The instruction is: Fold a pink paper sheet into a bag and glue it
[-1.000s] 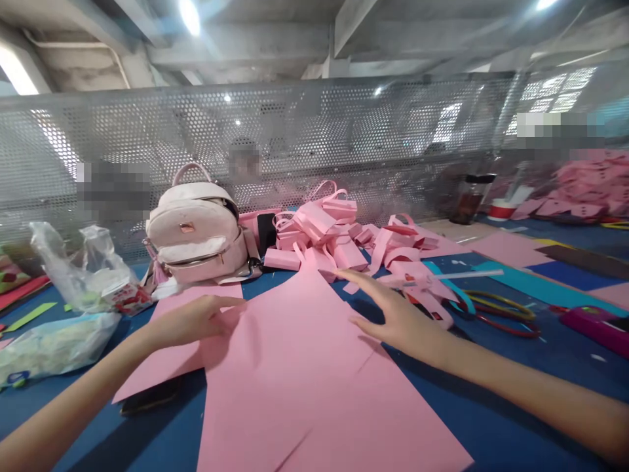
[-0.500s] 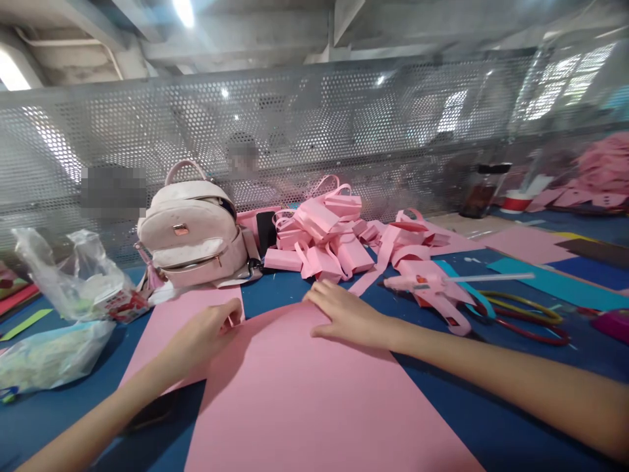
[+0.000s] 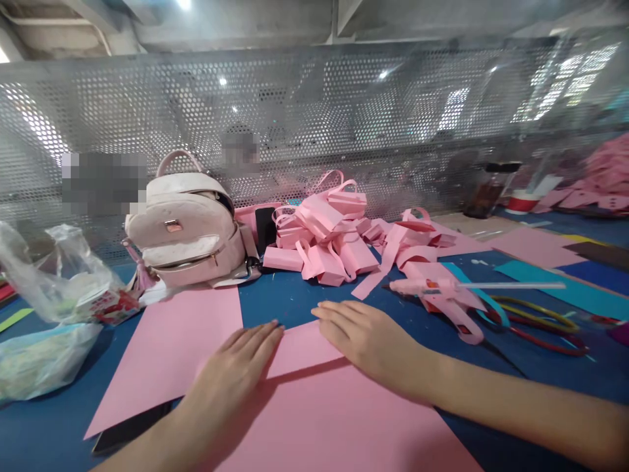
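A large sheet of pink paper [image 3: 314, 419] lies in front of me, its far edge turned over toward me into a flat folded strip [image 3: 302, 349]. At the left end of this fold rests my left hand [image 3: 230, 370], fingers stretched out and lying flat. My right hand [image 3: 376, 344] lies on the right end, its fingers extended and close together, pointing left. Both palms hide parts of the strip. Partly beneath my left forearm, a second pink sheet [image 3: 177, 347] covers some of a dark flat object [image 3: 130, 429].
Behind stand a pale backpack [image 3: 189, 229] and a pile of folded pink paper pieces [image 3: 329, 229]. Rightward lie a pink glue gun [image 3: 437, 292], scissors with red and yellow handles [image 3: 545, 321] and coloured sheets. Plastic bags [image 3: 46, 357] are at the left. A perforated metal partition [image 3: 304, 111] runs behind.
The sheet's far edge, raised and curved before, is now folded over and flat. My left hand has moved right and flattened onto it; my right hand has moved slightly right and nearer me.
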`<action>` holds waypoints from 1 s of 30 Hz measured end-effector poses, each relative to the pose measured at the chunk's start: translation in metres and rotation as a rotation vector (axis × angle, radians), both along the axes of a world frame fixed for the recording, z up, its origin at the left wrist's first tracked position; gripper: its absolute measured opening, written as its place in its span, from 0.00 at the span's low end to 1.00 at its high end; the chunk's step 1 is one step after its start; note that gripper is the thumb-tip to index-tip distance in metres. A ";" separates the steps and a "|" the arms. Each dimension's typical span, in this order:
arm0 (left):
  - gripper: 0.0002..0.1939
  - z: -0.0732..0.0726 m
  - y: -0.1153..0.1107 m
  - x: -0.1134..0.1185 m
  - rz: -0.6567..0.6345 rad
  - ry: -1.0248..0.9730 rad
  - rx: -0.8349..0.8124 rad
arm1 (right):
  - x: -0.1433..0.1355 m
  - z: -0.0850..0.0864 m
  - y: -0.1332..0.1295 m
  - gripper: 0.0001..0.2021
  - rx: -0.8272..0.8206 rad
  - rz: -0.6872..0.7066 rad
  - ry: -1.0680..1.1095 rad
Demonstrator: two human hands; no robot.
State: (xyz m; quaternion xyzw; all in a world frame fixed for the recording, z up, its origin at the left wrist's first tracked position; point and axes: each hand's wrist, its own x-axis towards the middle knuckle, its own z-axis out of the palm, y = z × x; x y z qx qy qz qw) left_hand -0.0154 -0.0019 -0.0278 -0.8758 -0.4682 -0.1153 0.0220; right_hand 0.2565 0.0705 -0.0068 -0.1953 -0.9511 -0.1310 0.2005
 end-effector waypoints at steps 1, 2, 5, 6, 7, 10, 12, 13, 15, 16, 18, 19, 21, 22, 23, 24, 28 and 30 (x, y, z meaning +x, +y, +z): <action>0.36 -0.002 -0.004 0.002 -0.027 -0.011 0.030 | 0.004 -0.003 -0.001 0.17 -0.092 -0.014 0.011; 0.39 -0.003 -0.009 0.004 -0.051 -0.019 0.050 | 0.008 -0.005 -0.003 0.19 -0.214 -0.036 0.005; 0.47 -0.008 -0.018 0.005 -0.104 -0.002 0.063 | 0.018 -0.009 -0.007 0.38 -0.488 -0.014 -0.080; 0.48 -0.010 -0.019 0.004 -0.118 0.014 0.065 | 0.021 -0.011 -0.009 0.42 -0.534 -0.002 -0.097; 0.49 -0.012 -0.019 0.004 -0.134 0.022 0.077 | 0.022 -0.013 -0.010 0.42 -0.563 0.008 -0.100; 0.49 -0.020 -0.016 0.000 -0.164 0.012 0.125 | 0.024 -0.019 -0.013 0.40 -0.605 0.050 -0.056; 0.48 -0.024 -0.014 -0.001 -0.167 0.034 0.138 | 0.024 -0.022 -0.014 0.39 -0.626 0.070 -0.021; 0.47 -0.026 -0.014 -0.001 -0.166 0.062 0.135 | 0.024 -0.023 -0.015 0.37 -0.631 0.073 0.000; 0.45 -0.031 -0.015 0.000 -0.172 0.083 0.178 | 0.025 -0.025 -0.014 0.34 -0.625 0.071 0.040; 0.43 -0.034 -0.016 0.000 -0.162 0.075 0.217 | 0.025 -0.026 -0.014 0.33 -0.612 0.070 0.057; 0.40 -0.038 -0.019 0.001 -0.110 0.072 0.257 | 0.027 -0.028 -0.013 0.34 -0.584 0.073 0.072; 0.37 -0.038 -0.021 0.001 -0.098 0.084 0.260 | 0.028 -0.029 -0.013 0.34 -0.579 0.070 0.064; 0.30 -0.033 -0.023 -0.003 -0.142 0.112 0.258 | 0.029 -0.028 -0.012 0.33 -0.581 0.069 0.029; 0.27 -0.029 -0.024 -0.005 -0.177 0.110 0.261 | 0.029 -0.027 -0.012 0.32 -0.584 0.070 0.006; 0.24 -0.023 -0.024 -0.008 -0.181 0.099 0.258 | 0.028 -0.026 -0.012 0.31 -0.583 0.074 -0.016; 0.22 -0.018 -0.023 -0.011 -0.162 0.084 0.238 | 0.027 -0.025 -0.012 0.31 -0.579 0.076 -0.036; 0.23 -0.008 -0.015 -0.017 -0.149 0.041 0.182 | 0.026 -0.023 -0.013 0.30 -0.534 0.078 -0.068; 0.25 -0.012 -0.012 -0.017 -0.193 0.041 0.215 | 0.026 -0.024 -0.013 0.29 -0.512 0.076 -0.075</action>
